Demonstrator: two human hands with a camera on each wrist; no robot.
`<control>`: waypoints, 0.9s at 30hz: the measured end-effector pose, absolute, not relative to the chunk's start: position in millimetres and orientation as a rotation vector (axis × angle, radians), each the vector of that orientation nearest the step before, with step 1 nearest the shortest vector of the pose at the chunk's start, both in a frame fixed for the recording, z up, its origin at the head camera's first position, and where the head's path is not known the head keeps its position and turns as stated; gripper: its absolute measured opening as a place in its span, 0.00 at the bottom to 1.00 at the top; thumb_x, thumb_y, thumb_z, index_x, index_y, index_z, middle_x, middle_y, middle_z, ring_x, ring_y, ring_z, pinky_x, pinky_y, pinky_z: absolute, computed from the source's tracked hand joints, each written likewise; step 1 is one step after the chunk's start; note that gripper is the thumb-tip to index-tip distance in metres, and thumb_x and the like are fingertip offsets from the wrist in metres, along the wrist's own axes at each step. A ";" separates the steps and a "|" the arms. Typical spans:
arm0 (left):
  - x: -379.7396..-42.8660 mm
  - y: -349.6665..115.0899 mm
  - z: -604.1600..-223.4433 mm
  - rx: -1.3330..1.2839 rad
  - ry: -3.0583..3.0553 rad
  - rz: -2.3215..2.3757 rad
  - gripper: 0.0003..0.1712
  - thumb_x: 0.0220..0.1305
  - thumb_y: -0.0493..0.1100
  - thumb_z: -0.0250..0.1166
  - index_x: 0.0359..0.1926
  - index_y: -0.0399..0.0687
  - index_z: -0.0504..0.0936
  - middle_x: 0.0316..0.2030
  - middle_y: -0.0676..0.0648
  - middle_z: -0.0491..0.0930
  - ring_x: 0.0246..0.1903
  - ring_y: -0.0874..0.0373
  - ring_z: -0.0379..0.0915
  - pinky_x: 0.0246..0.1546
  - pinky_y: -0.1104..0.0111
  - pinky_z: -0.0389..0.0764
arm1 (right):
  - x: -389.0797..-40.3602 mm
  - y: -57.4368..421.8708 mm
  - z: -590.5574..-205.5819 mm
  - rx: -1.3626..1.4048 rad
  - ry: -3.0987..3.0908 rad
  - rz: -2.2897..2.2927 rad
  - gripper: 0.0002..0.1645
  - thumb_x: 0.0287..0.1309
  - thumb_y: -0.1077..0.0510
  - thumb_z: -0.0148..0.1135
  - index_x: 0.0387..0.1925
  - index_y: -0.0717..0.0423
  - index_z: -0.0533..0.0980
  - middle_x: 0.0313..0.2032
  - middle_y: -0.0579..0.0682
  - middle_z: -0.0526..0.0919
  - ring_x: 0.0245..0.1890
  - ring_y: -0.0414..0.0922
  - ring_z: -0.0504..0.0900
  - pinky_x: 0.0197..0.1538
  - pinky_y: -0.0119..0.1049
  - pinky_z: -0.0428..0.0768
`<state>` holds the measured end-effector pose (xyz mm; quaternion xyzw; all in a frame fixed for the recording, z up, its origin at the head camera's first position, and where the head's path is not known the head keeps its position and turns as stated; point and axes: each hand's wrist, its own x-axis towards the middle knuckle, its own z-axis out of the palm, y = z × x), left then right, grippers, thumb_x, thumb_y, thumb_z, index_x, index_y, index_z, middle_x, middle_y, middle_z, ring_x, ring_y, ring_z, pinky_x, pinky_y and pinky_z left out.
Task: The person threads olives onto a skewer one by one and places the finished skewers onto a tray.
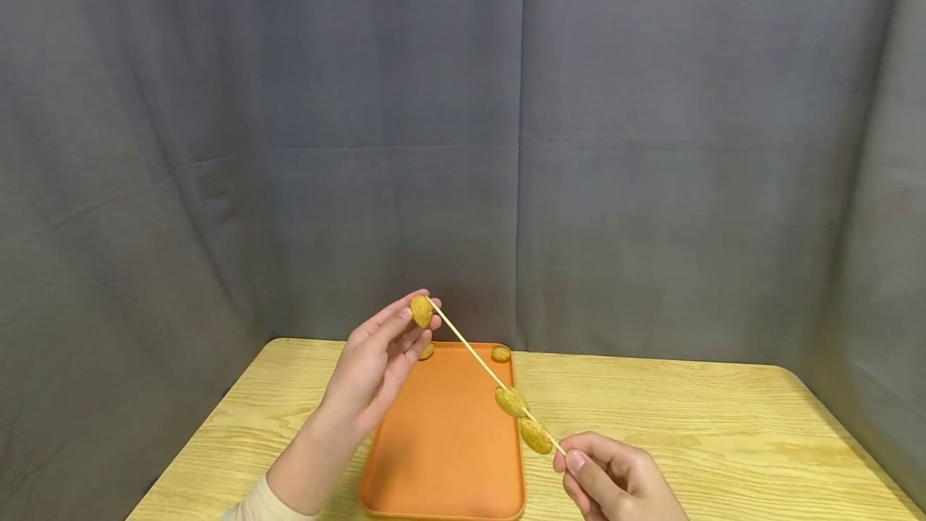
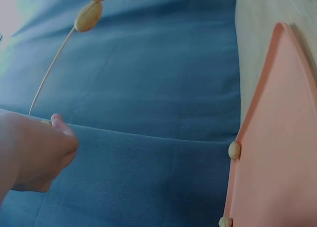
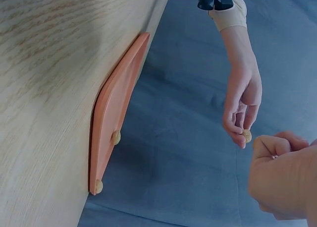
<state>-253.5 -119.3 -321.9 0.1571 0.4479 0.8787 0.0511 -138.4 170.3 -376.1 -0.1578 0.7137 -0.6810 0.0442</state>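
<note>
A thin wooden skewer [image 1: 470,350] slants above an orange tray [image 1: 448,441] in the head view. My right hand [image 1: 615,477] pinches its lower end between thumb and fingers. Two oval golden-brown balls, one lower [image 1: 536,436] and one higher [image 1: 511,402], sit together on the skewer near that hand. At the upper end, my left hand [image 1: 369,376] pinches another golden-brown ball [image 1: 421,311] beside the skewer's tip. Whether the tip has entered this ball I cannot tell. In the left wrist view, the left hand [image 2: 42,150] mostly hides its ball.
Two more golden-brown balls lie at the tray's far corners, the right one [image 1: 501,354] in plain sight and the left one [image 1: 427,351] partly behind my left hand. The tray lies on a light wooden table [image 1: 687,416]. Grey curtains [image 1: 651,143] enclose the back and sides.
</note>
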 end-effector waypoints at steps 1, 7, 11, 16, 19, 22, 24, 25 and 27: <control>-253.7 -119.9 -321.1 0.477 1.333 2.693 0.23 0.78 0.35 0.55 0.69 0.32 0.70 0.63 0.35 0.74 0.56 0.48 0.76 0.62 0.65 0.73 | -138.4 170.2 -376.4 -0.495 2.183 -2.079 0.16 0.76 0.59 0.53 0.43 0.72 0.75 0.20 0.46 0.73 0.15 0.36 0.61 0.14 0.33 0.56; -252.6 -121.7 -317.9 0.505 1.245 2.746 0.25 0.78 0.33 0.54 0.72 0.32 0.66 0.63 0.35 0.73 0.64 0.45 0.69 0.67 0.62 0.67 | -137.8 170.5 -377.4 -0.505 2.158 -2.052 0.16 0.77 0.58 0.53 0.42 0.71 0.75 0.20 0.47 0.72 0.15 0.38 0.59 0.13 0.35 0.54; -252.0 -122.1 -316.3 0.544 1.184 2.773 0.26 0.77 0.33 0.56 0.72 0.32 0.64 0.61 0.37 0.74 0.62 0.46 0.72 0.67 0.62 0.66 | -137.9 170.8 -377.1 -0.515 2.144 -2.036 0.17 0.77 0.57 0.53 0.43 0.71 0.75 0.20 0.46 0.72 0.15 0.37 0.60 0.14 0.34 0.55; -251.5 -121.9 -315.5 0.526 1.107 2.817 0.25 0.76 0.34 0.58 0.69 0.32 0.66 0.57 0.39 0.76 0.59 0.47 0.75 0.67 0.62 0.67 | -138.4 170.3 -377.0 -0.558 2.157 -2.025 0.16 0.77 0.58 0.52 0.43 0.71 0.75 0.20 0.45 0.72 0.15 0.36 0.61 0.14 0.33 0.55; -251.6 -121.3 -316.1 0.499 1.087 2.837 0.23 0.77 0.33 0.57 0.68 0.33 0.67 0.56 0.40 0.76 0.58 0.47 0.75 0.66 0.63 0.68 | -138.8 170.1 -377.5 -0.563 2.148 -2.022 0.16 0.77 0.58 0.52 0.43 0.71 0.75 0.20 0.45 0.72 0.16 0.37 0.61 0.14 0.35 0.55; -251.6 -121.3 -317.0 0.484 1.083 2.850 0.22 0.77 0.33 0.57 0.67 0.34 0.69 0.54 0.41 0.76 0.57 0.48 0.76 0.65 0.64 0.69 | -139.3 170.2 -378.2 -0.559 2.133 -2.019 0.17 0.77 0.57 0.53 0.43 0.71 0.76 0.21 0.46 0.72 0.16 0.37 0.62 0.14 0.37 0.54; -251.5 -121.7 -317.9 0.479 1.092 2.861 0.22 0.76 0.33 0.58 0.66 0.34 0.70 0.53 0.42 0.76 0.56 0.48 0.76 0.65 0.63 0.69 | -139.5 170.3 -378.5 -0.555 2.128 -2.015 0.17 0.77 0.57 0.53 0.43 0.71 0.76 0.21 0.46 0.72 0.16 0.37 0.62 0.14 0.38 0.54; -251.5 -121.9 -318.2 0.478 1.097 2.865 0.22 0.75 0.33 0.59 0.66 0.34 0.70 0.53 0.42 0.77 0.56 0.49 0.76 0.65 0.63 0.69 | -139.6 170.3 -378.6 -0.554 2.122 -2.016 0.17 0.77 0.57 0.53 0.43 0.71 0.76 0.21 0.46 0.72 0.16 0.37 0.62 0.14 0.38 0.54; -251.4 -122.4 -318.8 0.482 1.107 2.870 0.23 0.75 0.33 0.60 0.67 0.34 0.70 0.53 0.43 0.77 0.56 0.49 0.76 0.65 0.63 0.69 | -139.9 170.2 -378.7 -0.556 2.119 -2.015 0.17 0.77 0.57 0.53 0.43 0.71 0.76 0.21 0.46 0.72 0.16 0.37 0.62 0.14 0.38 0.54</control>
